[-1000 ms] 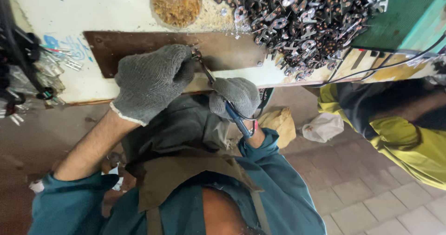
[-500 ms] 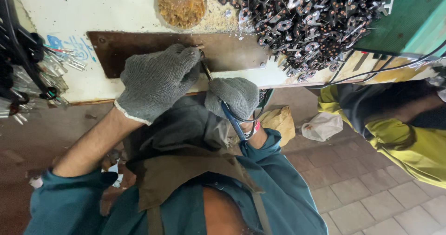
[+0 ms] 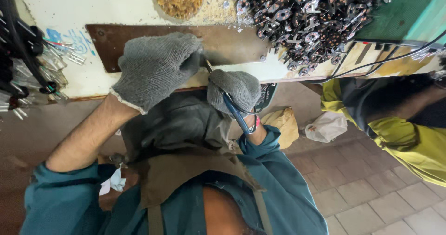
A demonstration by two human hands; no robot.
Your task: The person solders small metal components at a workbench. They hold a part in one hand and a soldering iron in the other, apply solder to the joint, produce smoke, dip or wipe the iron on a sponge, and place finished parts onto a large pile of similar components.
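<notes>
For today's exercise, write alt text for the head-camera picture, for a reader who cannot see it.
Seen from above, a person's two grey-gloved hands work at a bench edge: the left hand rests on a brown metal plate, while the right hand grips blue-handled pliers. A heap of small dark metal parts lies beyond, and another person's yellow sleeve shows at right.

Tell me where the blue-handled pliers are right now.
In the head view, just right of centre: the pliers are gripped in the gloved right hand at the bench edge, their tip reaching toward the left hand on the brown plate.
</notes>
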